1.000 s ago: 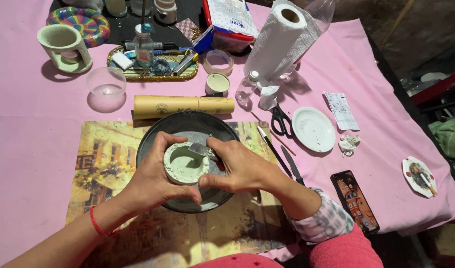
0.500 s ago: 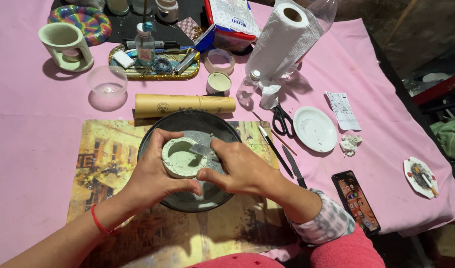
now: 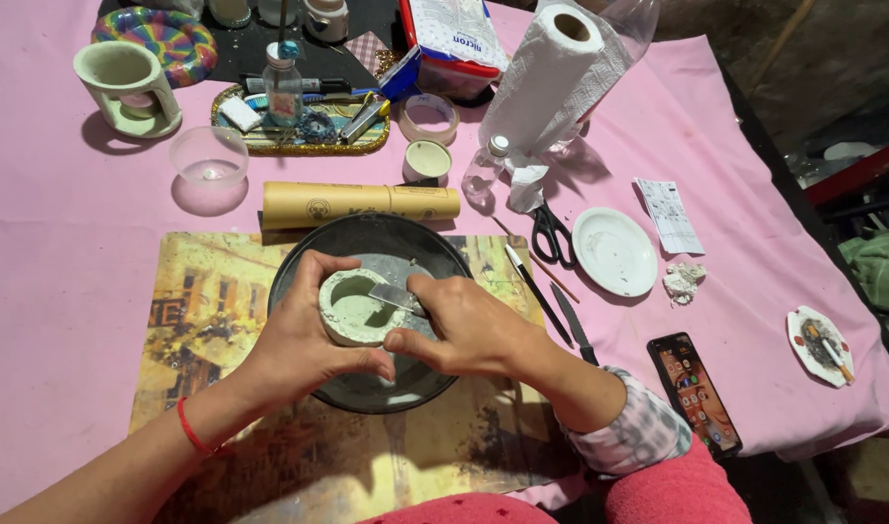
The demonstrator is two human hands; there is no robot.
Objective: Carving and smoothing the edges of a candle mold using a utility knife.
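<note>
Two hands meet over a dark round tray (image 3: pixel 299 267) that sits on a picture mat (image 3: pixel 202 320) on the pink cloth (image 3: pixel 66 291). The left hand (image 3: pixel 294 344) curls around a small pale green clay bowl (image 3: pixel 352 309), fingers over its far rim and thumb on the near side, holding it just above or on the tray; which one cannot be told. The right hand (image 3: pixel 464 330) pinches a flat metal blade (image 3: pixel 394 296) between thumb and fingers, the blade's tip lying inside the bowl against its inner wall.

Just beyond the tray lies a tan paper roll (image 3: pixel 357 202), and past it a clear plastic cup (image 3: pixel 210 157) and a gold tray (image 3: pixel 299 121) of small tools. A pale ceramic burner (image 3: pixel 126 87) stands at the far left, near a rainbow dish (image 3: pixel 158 37). A paper towel roll (image 3: pixel 556 82) stands upright at the far side, with scissors (image 3: pixel 551 233) near its foot. To the right are a white saucer (image 3: pixel 614 250), two brushes (image 3: pixel 536 281), a crumpled tissue (image 3: pixel 682 281) and a phone (image 3: pixel 695 393) near the table edge.
</note>
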